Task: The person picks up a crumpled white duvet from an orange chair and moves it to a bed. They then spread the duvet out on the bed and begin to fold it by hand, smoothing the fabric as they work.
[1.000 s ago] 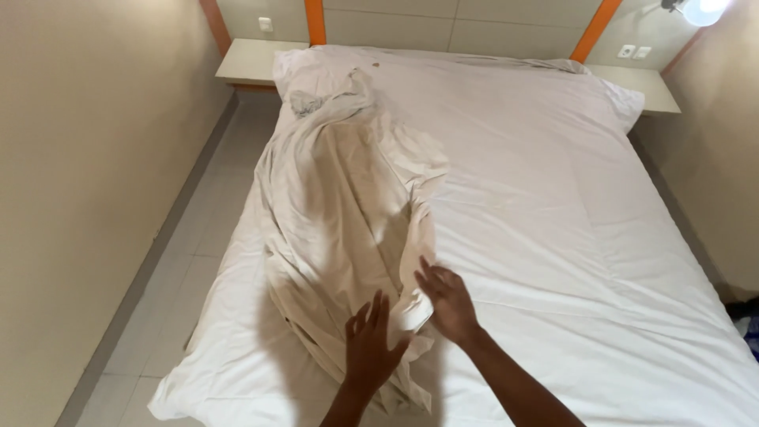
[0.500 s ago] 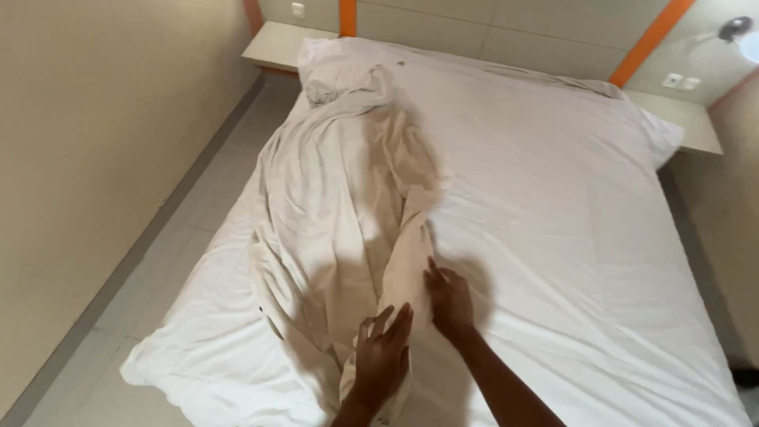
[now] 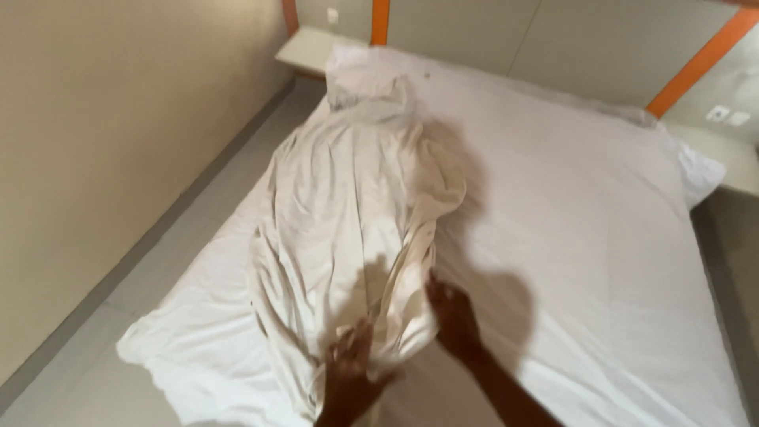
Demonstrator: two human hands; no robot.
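Your left hand lies blurred near the foot edge of the bed, fingers spread flat on the crumpled sheet; it grips nothing that shows. Just beside it, your right hand presses on the sheet's right border, fingers loosely extended, though I cannot tell whether they pinch the cloth. The sheet runs bunched along the bed's left half, up towards the pillow at the head edge.

Two bare hands and bare arms

The left hand looks blurry. The right hand shows no ring or watch, and no sleeve covers its arm.
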